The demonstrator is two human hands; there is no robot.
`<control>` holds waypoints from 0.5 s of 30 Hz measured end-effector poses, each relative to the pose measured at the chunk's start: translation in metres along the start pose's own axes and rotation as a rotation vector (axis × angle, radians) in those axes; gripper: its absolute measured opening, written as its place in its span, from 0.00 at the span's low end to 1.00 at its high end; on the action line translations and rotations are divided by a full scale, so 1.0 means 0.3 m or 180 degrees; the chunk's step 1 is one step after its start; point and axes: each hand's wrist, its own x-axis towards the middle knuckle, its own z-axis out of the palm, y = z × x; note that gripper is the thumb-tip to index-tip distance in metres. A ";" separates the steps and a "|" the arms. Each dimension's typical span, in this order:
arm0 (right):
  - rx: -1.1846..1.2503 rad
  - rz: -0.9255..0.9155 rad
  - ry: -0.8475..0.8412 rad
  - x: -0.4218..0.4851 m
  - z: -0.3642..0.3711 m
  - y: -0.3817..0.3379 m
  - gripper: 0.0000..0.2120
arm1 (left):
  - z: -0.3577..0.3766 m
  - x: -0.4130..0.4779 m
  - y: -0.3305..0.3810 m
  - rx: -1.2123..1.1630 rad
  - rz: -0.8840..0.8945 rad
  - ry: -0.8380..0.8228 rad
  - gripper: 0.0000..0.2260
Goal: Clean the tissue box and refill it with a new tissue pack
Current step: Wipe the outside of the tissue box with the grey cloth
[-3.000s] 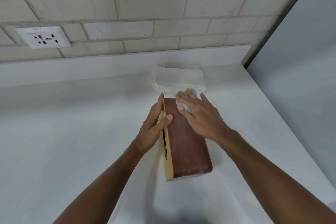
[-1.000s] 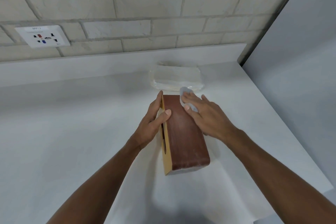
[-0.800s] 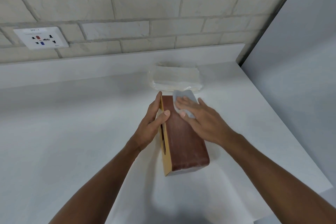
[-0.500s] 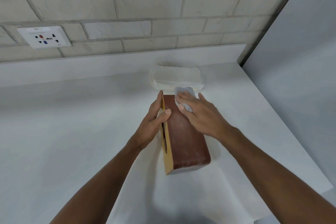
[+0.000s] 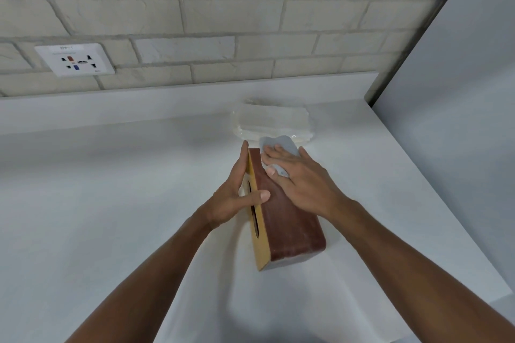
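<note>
Rectangular tissue box [image 5: 289, 220] lay on its side between the hands on a matte white counter [image 5: 111, 203]; left hand [image 5: 234, 198] clasped its pale slotted face, thumb hooked over the reddish-brown upper side; right hand [image 5: 303, 184], fingers flat, pressed a soft grey cloth [image 5: 278, 145] onto the far end; beyond the fingertips lay a clear-wrapped tissue pack [image 5: 273, 122].

The tissue box [image 5: 289, 220] is laid on its side on the countertop [image 5: 111, 175], nearer the right edge, with the tissue pack [image 5: 274, 122] just behind it by the back edge. A cloth [image 5: 278, 145] is pressed onto the box's far end under the right hand [image 5: 303, 178]. The box is gripped from the left by the left hand [image 5: 234, 198]. A socket [image 5: 75, 60] is mounted on the wall behind, to the left.
</note>
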 end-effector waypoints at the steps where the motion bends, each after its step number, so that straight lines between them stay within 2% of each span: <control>1: 0.0016 -0.0089 -0.0039 -0.007 0.009 -0.010 0.21 | 0.003 -0.001 0.003 -0.0016 -0.0003 0.0016 0.53; 4: -0.0016 -0.0347 -0.0190 -0.012 -0.002 -0.006 0.20 | 0.013 -0.003 -0.002 -0.0030 0.0081 0.0030 0.49; 8: -0.0028 -0.0142 -0.0137 0.004 -0.019 -0.005 0.22 | 0.010 -0.004 -0.003 0.0006 -0.0006 0.0107 0.51; 11: -0.0063 -0.0458 -0.0281 -0.019 -0.015 0.012 0.21 | 0.008 -0.004 -0.008 0.0025 0.0008 0.0079 0.51; 15: -0.0043 -0.0031 -0.0117 -0.006 -0.035 0.021 0.22 | 0.008 -0.003 -0.005 -0.0026 -0.0074 0.0056 0.51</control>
